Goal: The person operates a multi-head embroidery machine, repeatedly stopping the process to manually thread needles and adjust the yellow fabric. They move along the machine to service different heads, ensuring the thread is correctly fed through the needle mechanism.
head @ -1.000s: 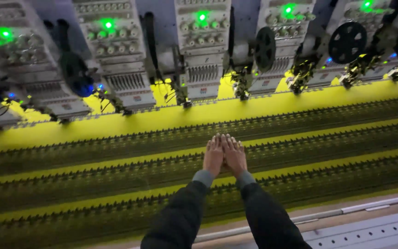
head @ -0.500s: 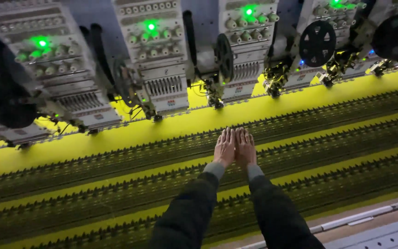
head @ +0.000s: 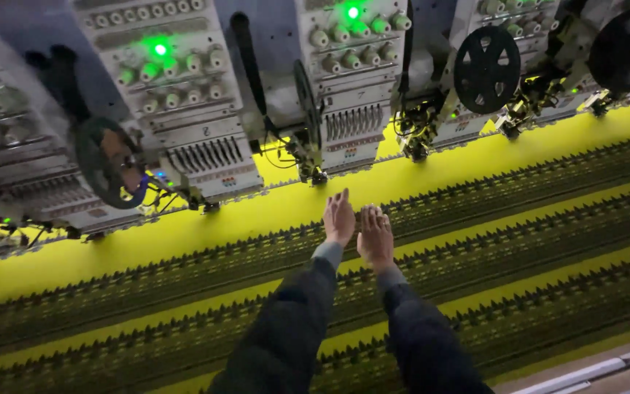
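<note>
A head-worn camera looks down along a long embroidery machine. Bright yellow fabric [head: 475,164] lies stretched flat across the machine bed, running from the left edge to the right edge of the frame. Dark green embroidered bands [head: 519,226] cross it in parallel rows, with plain yellow strips between them.

Both of the person's arms reach forward over the near edge of the bed, in dark sleeves. The left hand [head: 339,217] rests flat on the fabric, palm down, fingers together and pointing toward the far edge, where the embroidery heads [head: 351,109] hang. The right hand [head: 376,237] sits just beside it, slightly nearer the person, with fingers a little curled; whether its palm fully touches the cloth cannot be told. Neither hand closes on anything: both are spread, pressing or resting rather than gripping.

The fabric looks thin, light and soft, held taut by the frame, so it likely gives under a palm and would wrinkle if pinched. The stitched bands are probably stiffer and rougher than the bare yellow. Flat palms on the plain strip near the far edge seem the safest contact.

Above, green indicator lights [head: 160,49] glow on the heads, and a black spoked reel [head: 486,69] hangs right of centre.
</note>
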